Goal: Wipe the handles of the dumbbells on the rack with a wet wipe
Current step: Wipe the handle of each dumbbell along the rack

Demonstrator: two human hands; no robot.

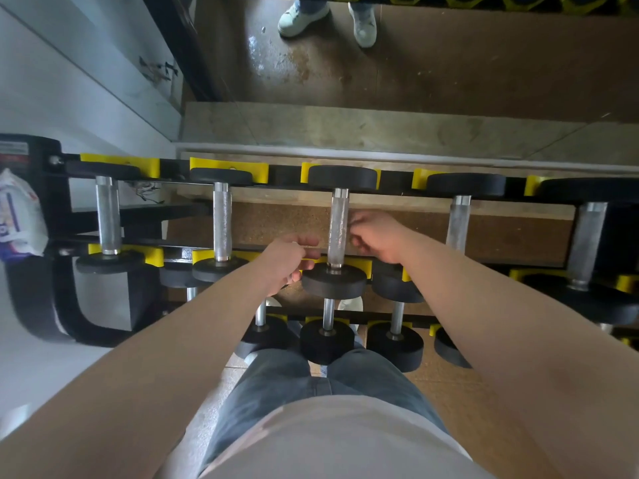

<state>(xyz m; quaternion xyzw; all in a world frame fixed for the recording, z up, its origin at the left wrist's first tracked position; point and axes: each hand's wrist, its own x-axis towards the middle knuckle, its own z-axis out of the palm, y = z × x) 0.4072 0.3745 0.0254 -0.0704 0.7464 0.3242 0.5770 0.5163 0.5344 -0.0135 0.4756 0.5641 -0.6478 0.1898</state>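
A black rack point(58, 202) with yellow cradles point(228, 164) carries a row of black dumbbells with knurled steel handles. My right hand point(378, 238) is curled against the right side of the third dumbbell's handle point(338, 229), and a thin pale wet wipe point(352, 222) shows at its fingertips. My left hand point(288, 259) hovers just left of that handle near its front weight point(333, 281), with thumb and fingers curled toward each other. What the left fingers hold is hidden.
Neighbouring handles stand left point(222, 221) and right point(459, 224) of the third. A lower tier of smaller dumbbells point(326, 340) sits by my knees. A white and purple wipes pack point(19, 216) lies at the rack's left end. Someone's pale shoes point(363, 24) stand beyond the rack.
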